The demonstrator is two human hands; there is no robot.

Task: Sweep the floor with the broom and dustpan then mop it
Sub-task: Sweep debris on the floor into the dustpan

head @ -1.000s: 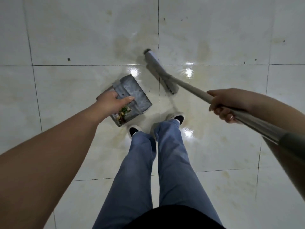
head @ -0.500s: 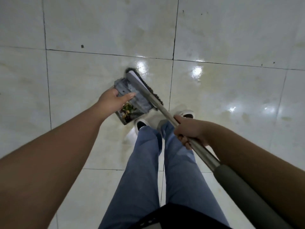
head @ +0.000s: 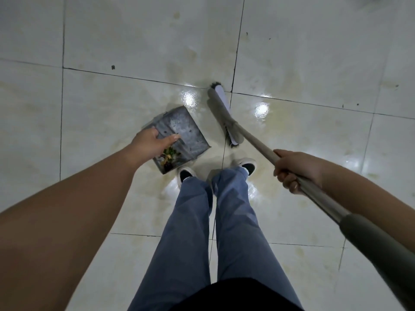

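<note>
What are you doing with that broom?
A person is sweeping a tiled floor. The left hand holds a grey dustpan that already has some leaves and scraps in it. The right hand grips the broom by its long handle, with the brush head down on the floor just to the right of the dustpan, not touching it. No mop is in view.

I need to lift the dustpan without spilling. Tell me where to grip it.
Grip the dustpan at its near, closed end from above, where the left hand already holds it. The debris sits at that end, so keep it low and the open far lip raised.
</note>
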